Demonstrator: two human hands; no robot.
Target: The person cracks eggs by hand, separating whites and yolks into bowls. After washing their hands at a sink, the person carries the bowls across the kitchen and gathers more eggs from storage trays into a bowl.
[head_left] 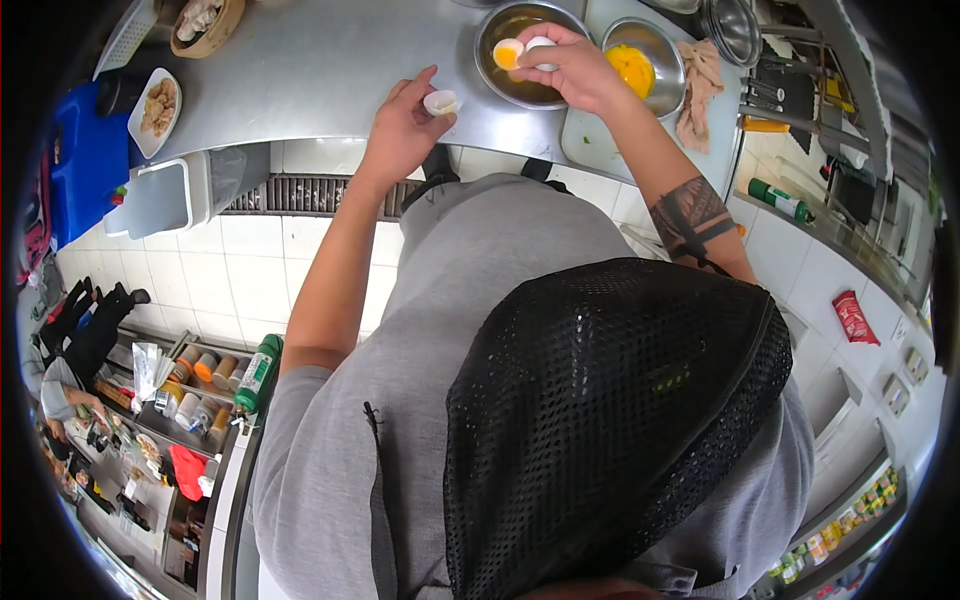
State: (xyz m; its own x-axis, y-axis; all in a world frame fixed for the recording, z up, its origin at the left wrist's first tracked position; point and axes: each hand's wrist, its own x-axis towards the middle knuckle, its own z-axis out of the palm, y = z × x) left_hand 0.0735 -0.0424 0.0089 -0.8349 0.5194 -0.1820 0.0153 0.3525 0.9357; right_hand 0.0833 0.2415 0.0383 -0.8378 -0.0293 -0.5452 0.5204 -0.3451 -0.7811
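Over the steel table, my left hand [398, 132] is closed on an empty half eggshell [441, 102], pinched between thumb and fingers. My right hand [572, 70] is held above a metal bowl [484, 72]. It grips an eggshell half [507, 53] with an orange yolk in it, and a white shell piece or egg [541, 44] shows beside it under the fingers. Clear, yellowish liquid lies in the bowl below. Just right of it, a second metal bowl [676, 82] holds several yolks [632, 70].
The second bowl stands on a pale cutting board [598, 145], beside a crumpled cloth [700, 95]. At the left are a white dish [158, 112] of brownish food, a bamboo steamer [208, 25] and a grey bin [160, 200] below the table. Another person [62, 395] works far left.
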